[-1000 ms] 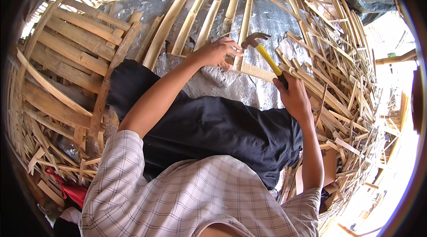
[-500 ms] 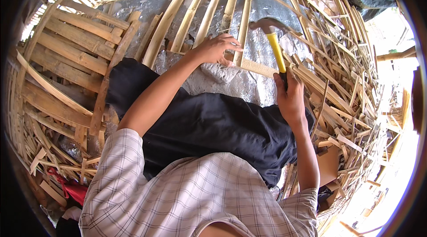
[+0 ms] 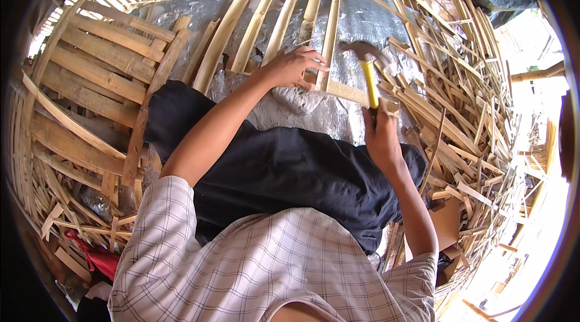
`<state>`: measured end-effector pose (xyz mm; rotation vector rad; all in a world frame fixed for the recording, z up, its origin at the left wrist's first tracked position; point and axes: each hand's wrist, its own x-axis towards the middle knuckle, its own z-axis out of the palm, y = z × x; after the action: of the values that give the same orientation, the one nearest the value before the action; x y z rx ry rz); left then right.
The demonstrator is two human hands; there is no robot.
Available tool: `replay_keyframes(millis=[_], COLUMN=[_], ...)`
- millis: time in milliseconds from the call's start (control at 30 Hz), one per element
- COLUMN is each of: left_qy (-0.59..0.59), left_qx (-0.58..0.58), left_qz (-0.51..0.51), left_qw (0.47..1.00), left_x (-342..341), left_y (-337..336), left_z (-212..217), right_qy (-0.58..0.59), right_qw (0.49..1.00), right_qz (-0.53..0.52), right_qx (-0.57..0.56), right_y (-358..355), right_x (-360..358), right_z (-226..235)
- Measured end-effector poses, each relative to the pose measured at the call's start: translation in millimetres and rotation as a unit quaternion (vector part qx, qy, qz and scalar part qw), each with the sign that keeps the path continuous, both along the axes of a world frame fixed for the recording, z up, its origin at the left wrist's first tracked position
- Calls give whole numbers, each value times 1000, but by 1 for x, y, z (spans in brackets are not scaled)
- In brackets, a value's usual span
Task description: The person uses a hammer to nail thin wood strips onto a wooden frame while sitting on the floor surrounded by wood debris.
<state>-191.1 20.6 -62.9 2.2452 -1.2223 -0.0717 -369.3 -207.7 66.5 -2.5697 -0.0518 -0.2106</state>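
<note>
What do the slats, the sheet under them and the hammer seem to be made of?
Slats: likely split bamboo, pale tan, matt, curved across their width.
Sheet: probably foil-faced or plastic sheeting; silvery, crinkled, glinting.
Hammer, held in the right hand: dark, dull head, probably steel; glossy yellow handle, perhaps fibreglass or painted.

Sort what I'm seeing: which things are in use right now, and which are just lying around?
In use: hammer in right hand; bamboo slat pressed by left hand; silver sheet underneath.

Lying about: loose bamboo offcuts at right; red cloth at lower left.
</note>
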Motion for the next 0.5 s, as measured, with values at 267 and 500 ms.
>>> replay_keyframes(millis=[267, 500], left_qy=[3, 22], left_qx=[28, 36], left_qz=[49, 80], left_qw=[998, 996], left_x=[-5, -11], left_y=[7, -4], left_z=[-8, 3], right_qy=[-31, 49], right_qw=[998, 991], right_qz=[40, 51], right_qx=[-27, -114], right_y=[8, -8], right_x=[11, -4], right_z=[39, 1])
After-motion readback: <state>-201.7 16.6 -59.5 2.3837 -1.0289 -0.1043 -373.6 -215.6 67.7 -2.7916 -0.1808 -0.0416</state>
